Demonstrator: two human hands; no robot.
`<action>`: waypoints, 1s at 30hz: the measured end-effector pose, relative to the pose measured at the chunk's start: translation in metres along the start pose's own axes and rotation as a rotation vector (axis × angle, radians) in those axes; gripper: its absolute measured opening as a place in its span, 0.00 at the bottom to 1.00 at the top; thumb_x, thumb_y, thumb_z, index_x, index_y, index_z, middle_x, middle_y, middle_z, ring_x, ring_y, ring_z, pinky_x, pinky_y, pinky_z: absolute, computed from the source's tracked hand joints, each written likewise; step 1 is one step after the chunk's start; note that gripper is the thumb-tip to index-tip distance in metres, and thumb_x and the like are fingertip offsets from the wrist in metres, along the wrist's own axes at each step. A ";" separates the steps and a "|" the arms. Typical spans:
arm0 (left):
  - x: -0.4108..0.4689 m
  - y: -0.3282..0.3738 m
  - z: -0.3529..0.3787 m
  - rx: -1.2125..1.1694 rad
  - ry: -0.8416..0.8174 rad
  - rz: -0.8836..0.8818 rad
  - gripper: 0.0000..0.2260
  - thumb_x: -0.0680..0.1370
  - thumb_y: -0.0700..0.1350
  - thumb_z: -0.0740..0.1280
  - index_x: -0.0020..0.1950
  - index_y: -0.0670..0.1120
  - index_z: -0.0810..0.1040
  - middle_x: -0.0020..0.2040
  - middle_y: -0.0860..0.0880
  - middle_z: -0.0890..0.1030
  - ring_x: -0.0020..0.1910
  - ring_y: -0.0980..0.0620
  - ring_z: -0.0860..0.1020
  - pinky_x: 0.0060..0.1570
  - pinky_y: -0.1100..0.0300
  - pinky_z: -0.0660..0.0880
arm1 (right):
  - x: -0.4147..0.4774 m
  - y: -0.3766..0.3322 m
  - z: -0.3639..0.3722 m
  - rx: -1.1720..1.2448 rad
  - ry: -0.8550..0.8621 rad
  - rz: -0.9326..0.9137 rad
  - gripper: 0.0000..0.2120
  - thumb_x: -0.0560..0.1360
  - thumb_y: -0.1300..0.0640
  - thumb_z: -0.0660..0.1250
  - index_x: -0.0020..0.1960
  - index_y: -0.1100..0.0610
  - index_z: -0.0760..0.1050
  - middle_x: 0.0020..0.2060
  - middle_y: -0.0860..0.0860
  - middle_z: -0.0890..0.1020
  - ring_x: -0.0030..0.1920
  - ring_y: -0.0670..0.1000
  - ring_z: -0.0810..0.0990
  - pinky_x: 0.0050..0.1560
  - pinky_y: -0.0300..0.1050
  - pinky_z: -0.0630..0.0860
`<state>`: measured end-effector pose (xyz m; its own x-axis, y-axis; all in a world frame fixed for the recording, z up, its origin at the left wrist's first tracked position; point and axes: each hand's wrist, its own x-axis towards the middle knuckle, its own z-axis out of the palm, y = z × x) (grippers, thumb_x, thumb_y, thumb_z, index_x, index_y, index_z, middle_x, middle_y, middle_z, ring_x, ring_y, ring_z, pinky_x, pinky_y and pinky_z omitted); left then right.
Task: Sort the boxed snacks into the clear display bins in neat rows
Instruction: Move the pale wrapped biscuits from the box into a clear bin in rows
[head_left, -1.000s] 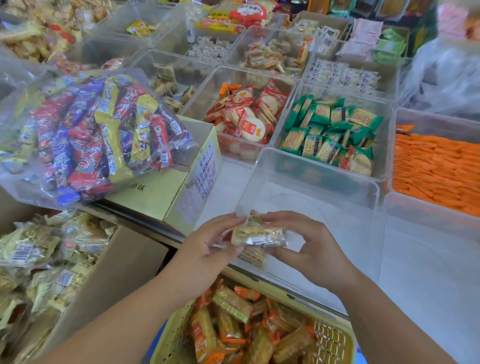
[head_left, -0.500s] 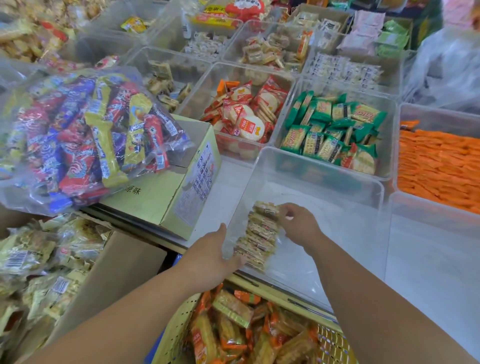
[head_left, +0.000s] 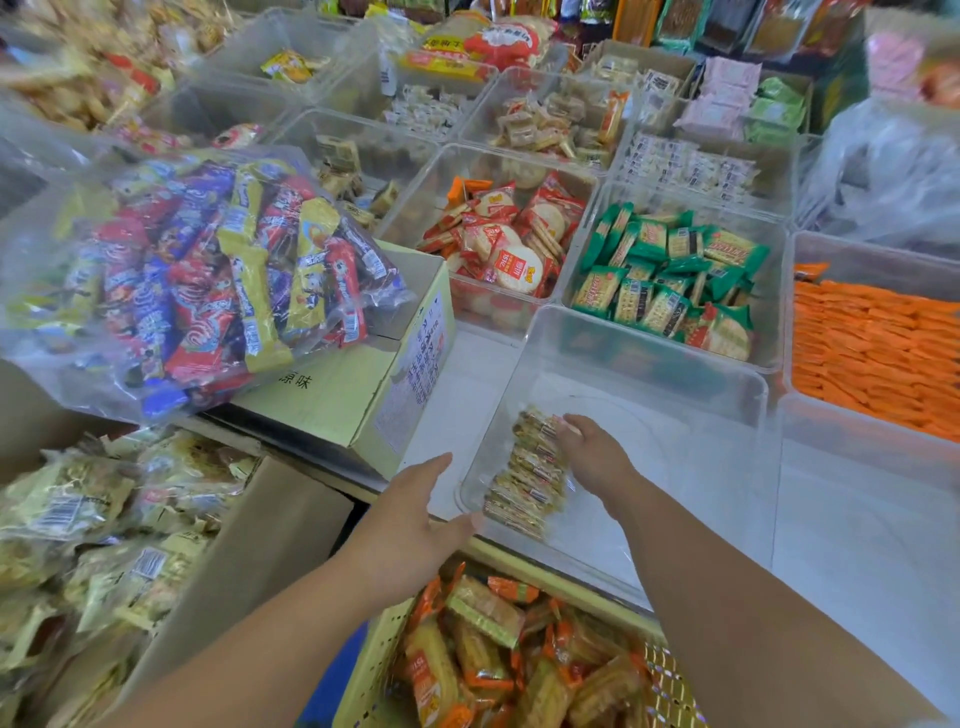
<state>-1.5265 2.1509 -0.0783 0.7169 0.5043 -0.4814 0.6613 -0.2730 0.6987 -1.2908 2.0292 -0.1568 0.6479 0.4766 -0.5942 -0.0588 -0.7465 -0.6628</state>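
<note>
A clear display bin (head_left: 675, 364) stands in front of me on the white counter. Along its left wall runs a row of small yellow-wrapped cracker packets (head_left: 530, 473), standing on edge. My right hand (head_left: 592, 452) is inside the bin, its fingers resting against the right side of that row near its far end. My left hand (head_left: 410, 525) is outside the bin, fingers straight, its palm and thumb against the bin's near left corner. It holds nothing.
A yellow basket (head_left: 374, 654) of orange-wrapped snacks sits below the counter edge. At left are a cardboard box (head_left: 343, 400) under a clear bag of colourful bars (head_left: 208, 280) and a carton of pale packets (head_left: 104, 519). Filled bins of green (head_left: 670, 280), red (head_left: 509, 244) and orange (head_left: 872, 348) snacks stand behind.
A second ago both hands held one cracker packet over the bin's near edge. The packet now stands in the row. My right hand moved into the bin; my left went to the corner.
</note>
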 end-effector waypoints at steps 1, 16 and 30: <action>-0.010 -0.002 -0.006 -0.004 0.041 0.028 0.34 0.77 0.63 0.69 0.80 0.63 0.58 0.77 0.59 0.64 0.71 0.60 0.68 0.65 0.60 0.69 | -0.004 -0.002 0.002 0.000 0.023 0.011 0.26 0.82 0.38 0.55 0.77 0.47 0.64 0.73 0.54 0.71 0.65 0.58 0.73 0.61 0.50 0.69; -0.171 -0.186 -0.177 0.218 0.573 -0.061 0.23 0.76 0.51 0.74 0.70 0.57 0.73 0.62 0.56 0.75 0.65 0.51 0.74 0.62 0.55 0.71 | -0.145 -0.110 0.153 -0.402 0.370 -0.633 0.21 0.77 0.48 0.70 0.68 0.52 0.76 0.67 0.55 0.76 0.69 0.59 0.69 0.70 0.55 0.63; -0.124 -0.338 -0.318 0.720 0.347 -0.224 0.38 0.70 0.67 0.73 0.75 0.54 0.64 0.68 0.40 0.66 0.63 0.35 0.70 0.60 0.42 0.75 | -0.250 -0.167 0.349 -1.189 -0.127 -0.655 0.35 0.72 0.25 0.53 0.73 0.41 0.66 0.66 0.46 0.75 0.67 0.53 0.72 0.65 0.54 0.71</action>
<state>-1.9093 2.4414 -0.0867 0.5204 0.8010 -0.2959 0.8445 -0.5341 0.0394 -1.7084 2.1970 -0.0563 0.2266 0.8855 -0.4057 0.9550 -0.2838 -0.0860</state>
